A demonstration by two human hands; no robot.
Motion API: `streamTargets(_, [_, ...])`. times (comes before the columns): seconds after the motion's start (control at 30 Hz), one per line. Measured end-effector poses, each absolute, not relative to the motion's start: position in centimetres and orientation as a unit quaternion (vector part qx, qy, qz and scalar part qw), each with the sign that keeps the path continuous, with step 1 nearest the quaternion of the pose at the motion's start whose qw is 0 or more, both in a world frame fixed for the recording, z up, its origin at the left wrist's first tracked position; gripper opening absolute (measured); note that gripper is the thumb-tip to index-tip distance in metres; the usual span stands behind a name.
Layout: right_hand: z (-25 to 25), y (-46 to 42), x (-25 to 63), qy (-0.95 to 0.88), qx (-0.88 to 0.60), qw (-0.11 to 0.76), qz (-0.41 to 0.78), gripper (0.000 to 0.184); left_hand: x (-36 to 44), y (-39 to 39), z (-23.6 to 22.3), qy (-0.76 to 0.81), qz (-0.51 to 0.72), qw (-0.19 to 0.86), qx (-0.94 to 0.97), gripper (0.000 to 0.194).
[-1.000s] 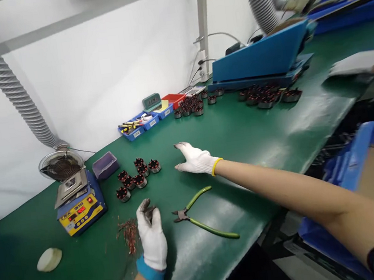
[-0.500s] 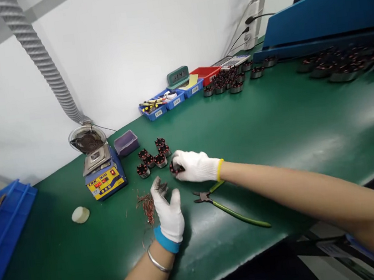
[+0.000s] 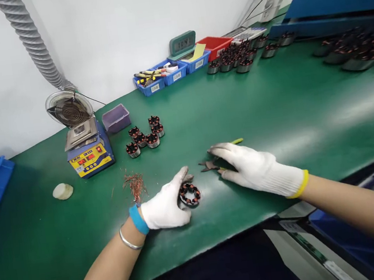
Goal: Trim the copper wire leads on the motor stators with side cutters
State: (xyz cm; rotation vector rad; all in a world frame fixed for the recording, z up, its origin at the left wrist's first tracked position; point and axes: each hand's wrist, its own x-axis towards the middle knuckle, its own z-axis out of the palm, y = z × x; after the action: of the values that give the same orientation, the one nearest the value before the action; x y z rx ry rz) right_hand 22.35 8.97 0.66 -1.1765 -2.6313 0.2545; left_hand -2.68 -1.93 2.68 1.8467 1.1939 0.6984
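My left hand, in a white glove with a blue cuff, is closed round a small round stator wound with copper wire near the front edge of the green bench mat. My right hand, in a white glove with a yellow cuff, lies over the green-handled cutting pliers, fingers reaching over the handles; only the dark jaws and one handle tip show. A cluster of several more wound stators sits farther back on the mat.
A blue-and-yellow solder pot with a round fan and grey hose stands at the back left, beside a small purple tray. Copper wire clippings and a white disc lie nearby. Blue parts bins and more stators line the back.
My right hand took one stator from the cluster and passed it to my left hand, which now holds it near the front edge. My right hand then moved onto the pliers. The view shifted left.
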Motion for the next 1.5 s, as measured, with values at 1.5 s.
streamTargets(1.5, [4.8, 4.7, 18.8, -0.866, -0.405, 0.027, 0.293, 0.031, 0.9, -2.4, 0.9, 0.569, 0.364, 0.367, 0.639, 0.114])
